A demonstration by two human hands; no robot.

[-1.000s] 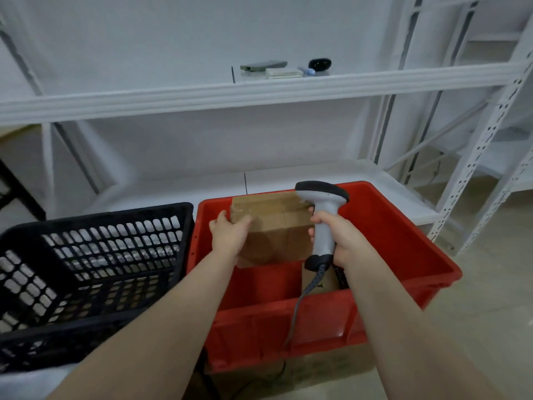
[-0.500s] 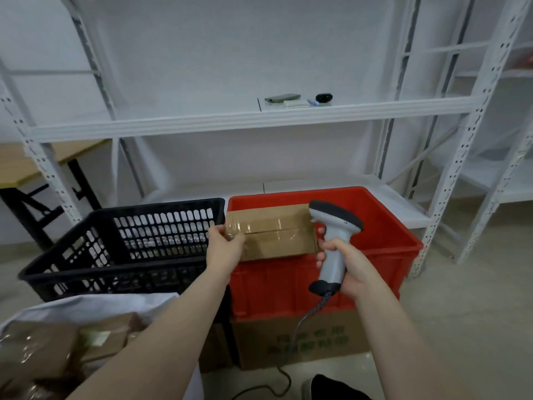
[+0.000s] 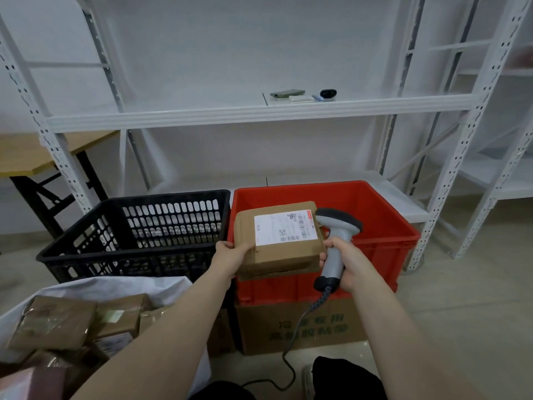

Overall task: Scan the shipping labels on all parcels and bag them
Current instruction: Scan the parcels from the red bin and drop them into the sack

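A brown cardboard parcel (image 3: 285,256) with a white shipping label (image 3: 284,228) on its top face hangs in front of the red crate (image 3: 383,249). My left hand (image 3: 232,256) grips the parcel's left end. My right hand (image 3: 347,262) grips the handle of a grey barcode scanner (image 3: 336,241), whose dark head sits by the parcel's right edge. Its coiled cable (image 3: 305,316) drops toward the floor. At lower left a white bag (image 3: 121,287) holds several taped brown parcels (image 3: 54,321).
A black slotted basket (image 3: 135,226) stands left of the red crate. The crate rests on a cardboard box (image 3: 294,327). White metal shelving (image 3: 259,111) rises behind, with small items (image 3: 302,95) on it. A wooden table (image 3: 31,151) is at far left.
The parcel came up out of the red crate and turned so its label faces up. The view pulled back and down, bringing the bag of parcels into sight.
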